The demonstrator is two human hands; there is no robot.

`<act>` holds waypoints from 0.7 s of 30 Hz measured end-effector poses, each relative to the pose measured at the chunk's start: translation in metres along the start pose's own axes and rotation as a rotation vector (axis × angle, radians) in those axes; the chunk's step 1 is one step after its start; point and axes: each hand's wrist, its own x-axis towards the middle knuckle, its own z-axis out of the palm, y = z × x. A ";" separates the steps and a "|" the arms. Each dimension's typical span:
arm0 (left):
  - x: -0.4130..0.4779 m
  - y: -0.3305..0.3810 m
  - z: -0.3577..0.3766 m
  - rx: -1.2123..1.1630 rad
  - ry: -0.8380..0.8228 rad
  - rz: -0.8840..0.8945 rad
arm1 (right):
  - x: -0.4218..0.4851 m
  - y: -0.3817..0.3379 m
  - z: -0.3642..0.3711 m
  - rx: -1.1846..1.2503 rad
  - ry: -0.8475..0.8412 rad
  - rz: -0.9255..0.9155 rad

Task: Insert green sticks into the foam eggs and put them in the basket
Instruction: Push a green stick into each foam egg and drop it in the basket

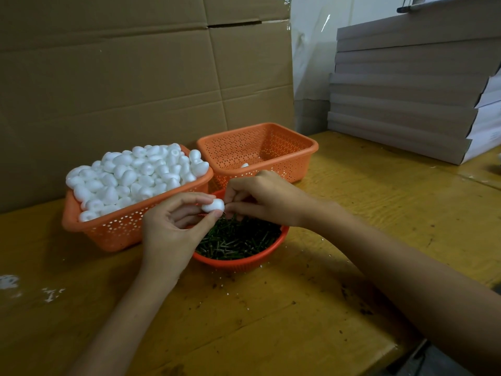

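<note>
My left hand pinches a white foam egg between thumb and fingertips, above the round orange bowl of green sticks. My right hand has its fingertips pinched right at the egg's right end; the stick between them is almost hidden. An orange basket at the left is heaped with foam eggs. A second orange basket behind the bowl holds one white egg near its front wall.
A large cardboard box stands behind the baskets. Stacked flat grey cartons fill the back right of the wooden table. White foam crumbs lie at the left edge.
</note>
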 end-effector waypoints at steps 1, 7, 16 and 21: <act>0.000 0.000 0.000 -0.003 -0.001 -0.002 | 0.000 0.000 0.000 0.003 -0.003 0.000; 0.001 0.000 -0.001 -0.035 -0.017 -0.011 | 0.000 0.000 0.001 0.039 -0.015 0.009; 0.002 0.000 -0.003 -0.033 -0.017 -0.025 | 0.001 0.000 0.003 -0.004 0.151 0.071; 0.001 0.000 -0.003 -0.029 -0.012 -0.022 | 0.001 -0.002 0.004 -0.028 0.139 0.058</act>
